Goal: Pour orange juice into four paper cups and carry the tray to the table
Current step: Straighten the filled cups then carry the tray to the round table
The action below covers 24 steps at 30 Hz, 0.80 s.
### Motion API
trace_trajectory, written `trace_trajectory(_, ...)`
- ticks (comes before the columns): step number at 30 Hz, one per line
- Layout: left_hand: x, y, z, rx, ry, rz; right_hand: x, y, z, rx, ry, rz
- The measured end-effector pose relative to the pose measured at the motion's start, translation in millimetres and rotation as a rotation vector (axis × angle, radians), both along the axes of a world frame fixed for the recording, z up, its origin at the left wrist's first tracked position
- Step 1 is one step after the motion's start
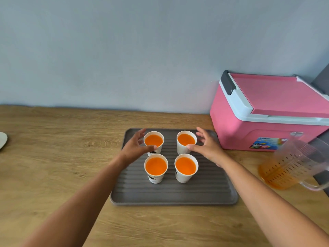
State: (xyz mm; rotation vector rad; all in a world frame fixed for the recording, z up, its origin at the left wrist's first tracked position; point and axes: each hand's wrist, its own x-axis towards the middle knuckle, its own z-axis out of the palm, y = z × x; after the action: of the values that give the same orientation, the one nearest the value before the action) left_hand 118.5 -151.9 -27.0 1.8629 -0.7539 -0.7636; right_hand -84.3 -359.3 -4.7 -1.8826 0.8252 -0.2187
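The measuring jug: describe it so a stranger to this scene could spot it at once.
Start at the pink cooler box against the wall at the right end of the wooden counter. Just in front of it, right of the grey tray of cups, stands the measuring jug. It is the only see-through vessel, with printed scale marks, a handle, and only a little orange juice left at its bottom.

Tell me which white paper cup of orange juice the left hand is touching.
The far-left white paper cup: the left hand rests its thumb on that cup's rim.
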Motion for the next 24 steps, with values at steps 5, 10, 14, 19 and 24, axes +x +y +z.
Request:
trace_trajectory(5, 1.3, -17.7, -6.4, 0.037, -0.046, -0.002, 15.2, -4.9, -8.0, -0.034, 0.086, 0.065)
trace_trajectory(10, -1.2, -23.6, -9.1, 0.025, -0.082, 0.011, 15.9, -3.1, -11.4, -0.06, 0.046, 0.043)
trace_trajectory(14, -1.6, -29.4, -12.6, 0.045, -0.109, 0.014, 16.4, -4.0, -12.5, -0.064, 0.04, 0.046)
trace_trajectory(19, -1.2, -31.1, -13.9, 0.053, -0.127, 0.013, 16.4, -4.5, -13.0, -0.066, 0.04, 0.038)
trace_trajectory(24, -0.2, -32.2, -14.0, 0.063, -0.129, -0.002, 18.0, -4.2, -12.2, -0.065, 0.041, 0.028)
